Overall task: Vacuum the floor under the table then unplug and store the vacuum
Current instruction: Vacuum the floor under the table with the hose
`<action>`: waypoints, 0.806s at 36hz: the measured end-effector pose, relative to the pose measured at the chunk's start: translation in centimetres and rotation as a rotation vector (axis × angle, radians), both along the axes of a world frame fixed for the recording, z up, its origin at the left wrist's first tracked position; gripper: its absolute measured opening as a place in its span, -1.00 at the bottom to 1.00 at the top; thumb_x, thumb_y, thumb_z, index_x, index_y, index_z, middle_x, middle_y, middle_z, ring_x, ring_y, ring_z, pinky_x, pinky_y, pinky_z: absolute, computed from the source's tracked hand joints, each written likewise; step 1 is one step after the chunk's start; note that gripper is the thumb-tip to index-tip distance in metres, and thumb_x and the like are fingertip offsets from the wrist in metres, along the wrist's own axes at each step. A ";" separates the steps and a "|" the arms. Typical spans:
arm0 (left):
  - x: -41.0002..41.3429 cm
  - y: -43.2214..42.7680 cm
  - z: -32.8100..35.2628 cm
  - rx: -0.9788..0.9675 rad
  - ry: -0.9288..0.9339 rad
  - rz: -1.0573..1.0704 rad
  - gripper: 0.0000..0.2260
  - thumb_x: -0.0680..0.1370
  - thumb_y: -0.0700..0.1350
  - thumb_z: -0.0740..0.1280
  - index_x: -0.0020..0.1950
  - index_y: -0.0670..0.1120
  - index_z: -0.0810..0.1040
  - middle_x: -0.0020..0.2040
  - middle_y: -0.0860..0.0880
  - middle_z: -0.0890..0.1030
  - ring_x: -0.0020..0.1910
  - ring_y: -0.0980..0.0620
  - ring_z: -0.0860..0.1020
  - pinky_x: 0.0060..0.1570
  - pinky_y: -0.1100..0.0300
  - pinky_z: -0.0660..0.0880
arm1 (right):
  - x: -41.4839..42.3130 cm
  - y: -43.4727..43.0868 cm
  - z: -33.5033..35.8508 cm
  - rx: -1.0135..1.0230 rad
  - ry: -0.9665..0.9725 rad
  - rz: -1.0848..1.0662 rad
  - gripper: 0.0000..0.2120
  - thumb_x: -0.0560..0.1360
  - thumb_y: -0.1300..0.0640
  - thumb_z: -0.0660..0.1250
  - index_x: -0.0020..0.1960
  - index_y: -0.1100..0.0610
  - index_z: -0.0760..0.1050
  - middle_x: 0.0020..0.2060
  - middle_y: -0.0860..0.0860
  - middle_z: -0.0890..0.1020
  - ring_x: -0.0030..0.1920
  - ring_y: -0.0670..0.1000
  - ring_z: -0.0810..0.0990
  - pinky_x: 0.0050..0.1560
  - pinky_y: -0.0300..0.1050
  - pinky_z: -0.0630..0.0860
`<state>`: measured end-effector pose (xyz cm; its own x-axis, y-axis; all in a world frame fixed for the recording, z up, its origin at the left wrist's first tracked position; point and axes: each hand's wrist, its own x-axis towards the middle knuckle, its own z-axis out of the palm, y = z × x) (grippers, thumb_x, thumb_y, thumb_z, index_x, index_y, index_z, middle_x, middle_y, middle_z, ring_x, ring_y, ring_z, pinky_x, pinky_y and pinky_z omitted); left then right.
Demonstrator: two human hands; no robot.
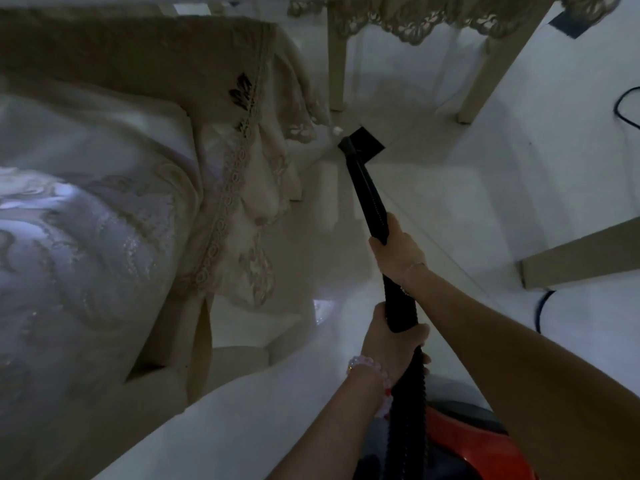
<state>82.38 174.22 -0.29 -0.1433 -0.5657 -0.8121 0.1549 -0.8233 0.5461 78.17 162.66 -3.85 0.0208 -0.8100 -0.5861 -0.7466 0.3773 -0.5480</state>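
A black vacuum wand slants away from me down to a black floor nozzle on the pale tiled floor. My right hand grips the wand partway up. My left hand holds its lower end, where the ribbed black hose begins. The hose runs down to the red and black vacuum body at the bottom edge. A small white scrap lies just left of the nozzle, near a table leg.
A table with a lace-edged beige cloth fills the left side. Pale table and chair legs stand beyond the nozzle. Another pale leg crosses at the right. A dark cable curls on the floor at the far right.
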 end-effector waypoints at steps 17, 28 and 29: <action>0.0 0.2 2.5 -0.054 -0.071 -0.009 -0.69 0.53 -0.24 0.30 0.24 -0.10 0.32 -0.19 -0.07 0.48 -0.46 0.02 0.50 -0.34 0.11 0.53 | 0.2 0.6 3.7 -0.212 -0.024 -0.086 -0.42 0.65 0.03 0.08 0.58 -0.01 -0.10 0.28 0.19 0.40 0.05 0.27 0.56 0.00 0.04 0.48; 1.8 -3.0 -0.3 -0.081 -0.019 0.084 -0.66 0.52 -0.25 0.31 0.26 -0.09 0.32 -0.18 -0.11 0.48 -0.57 0.11 0.50 -0.49 0.22 0.54 | 2.6 -2.8 2.0 -0.304 -0.063 -0.044 -0.43 0.64 0.06 0.09 0.58 -0.04 -0.07 0.26 0.15 0.40 -0.08 0.20 0.56 -0.16 -0.05 0.41; 2.0 -3.3 -0.6 -0.076 -0.022 0.085 -0.64 0.52 -0.25 0.31 0.28 -0.08 0.32 -0.16 -0.12 0.49 -0.56 0.10 0.50 -0.47 0.20 0.54 | 2.9 -3.1 1.8 -0.311 -0.061 -0.033 -0.42 0.64 0.05 0.10 0.58 -0.05 -0.07 0.25 0.15 0.41 -0.12 0.18 0.54 -0.17 -0.05 0.41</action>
